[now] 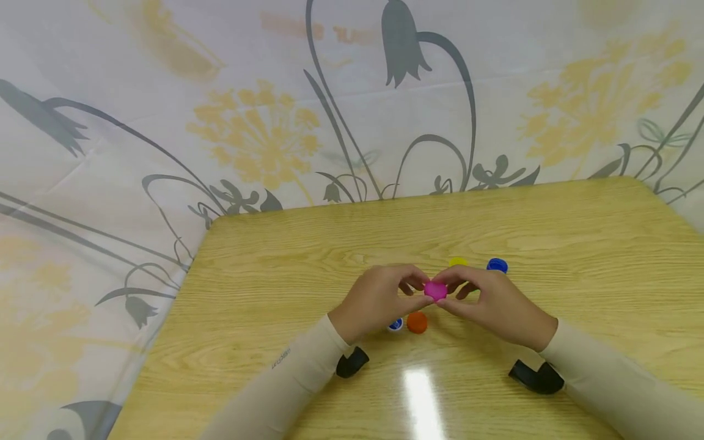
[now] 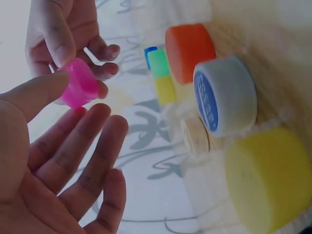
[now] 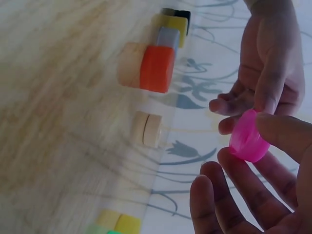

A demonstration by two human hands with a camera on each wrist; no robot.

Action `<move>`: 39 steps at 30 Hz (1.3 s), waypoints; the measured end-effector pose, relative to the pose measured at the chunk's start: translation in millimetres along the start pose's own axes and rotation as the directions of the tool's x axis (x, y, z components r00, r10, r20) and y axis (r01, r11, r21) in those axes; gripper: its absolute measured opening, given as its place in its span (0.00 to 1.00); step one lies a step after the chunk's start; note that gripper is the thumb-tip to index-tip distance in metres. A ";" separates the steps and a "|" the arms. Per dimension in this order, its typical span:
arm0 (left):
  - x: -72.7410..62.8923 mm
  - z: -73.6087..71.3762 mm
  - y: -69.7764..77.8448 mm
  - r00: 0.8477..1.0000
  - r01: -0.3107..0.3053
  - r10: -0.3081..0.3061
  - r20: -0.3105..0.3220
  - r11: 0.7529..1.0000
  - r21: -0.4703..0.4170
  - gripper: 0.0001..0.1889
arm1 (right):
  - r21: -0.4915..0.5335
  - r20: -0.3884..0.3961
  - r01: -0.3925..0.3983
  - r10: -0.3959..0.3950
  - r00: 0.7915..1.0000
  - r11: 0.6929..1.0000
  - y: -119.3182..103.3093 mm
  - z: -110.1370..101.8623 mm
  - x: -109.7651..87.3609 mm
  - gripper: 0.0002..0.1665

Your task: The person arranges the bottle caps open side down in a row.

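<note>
1. In the head view, the pink cap [image 1: 436, 291] is right of centre in the lower half of the frame, held above the table [image 1: 247, 263].
2. The left hand [image 1: 379, 299] pinches its left edge and the right hand [image 1: 500, 305] its right; thumbs and forefingers clamp it, the other fingers spread apart.
3. The cap could slip or spin out, I judge, if one pinch loosens or the two pull unevenly: only fingertips meet its smooth rim.
4. Dropped, it might knock the orange cap [image 1: 417, 322] or the white cap [image 1: 395, 324] with the blue face, just below in the frame.
5. No separate container shows. The blue cap [image 1: 497, 265], farther right, shows a hollow side; its contents are too small to tell.
</note>
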State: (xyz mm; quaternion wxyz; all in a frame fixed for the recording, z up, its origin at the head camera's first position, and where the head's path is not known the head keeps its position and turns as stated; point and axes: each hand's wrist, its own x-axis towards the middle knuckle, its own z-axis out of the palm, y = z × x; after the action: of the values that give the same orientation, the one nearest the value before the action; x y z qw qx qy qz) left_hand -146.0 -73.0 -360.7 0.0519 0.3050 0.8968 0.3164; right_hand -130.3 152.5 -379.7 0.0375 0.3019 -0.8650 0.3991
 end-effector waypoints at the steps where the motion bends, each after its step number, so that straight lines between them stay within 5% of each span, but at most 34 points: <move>1: -0.2 1.1 1.3 1.000 -0.007 0.007 -0.003 1.000 0.023 0.14 | -0.002 -0.003 0.018 -0.018 1.000 1.000 0.1 0.4 -1.2 0.14; 6: 1.3 7.4 5.0 0.998 -0.044 0.048 -0.032 0.992 0.121 0.13 | -0.012 -0.007 0.056 -0.057 0.998 0.998 2.6 0.9 -4.6 0.14; 14: -0.5 15.5 5.1 0.998 -0.039 0.046 -0.037 0.982 0.184 0.13 | -0.037 0.061 -0.003 0.006 0.998 0.999 10.2 3.1 -7.3 0.18; 39: -2.7 29.9 -2.9 0.995 -0.032 0.003 0.101 0.957 0.289 0.13 | 0.086 0.243 -0.126 0.102 0.965 0.988 25.2 10.6 -9.3 0.15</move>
State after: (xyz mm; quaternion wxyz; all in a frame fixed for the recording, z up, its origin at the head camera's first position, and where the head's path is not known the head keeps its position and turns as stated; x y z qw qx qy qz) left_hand -136.8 -60.4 -386.5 0.0482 0.3326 0.9270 0.1663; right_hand -134.8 162.1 -406.5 -0.1050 0.2987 -0.8578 0.4048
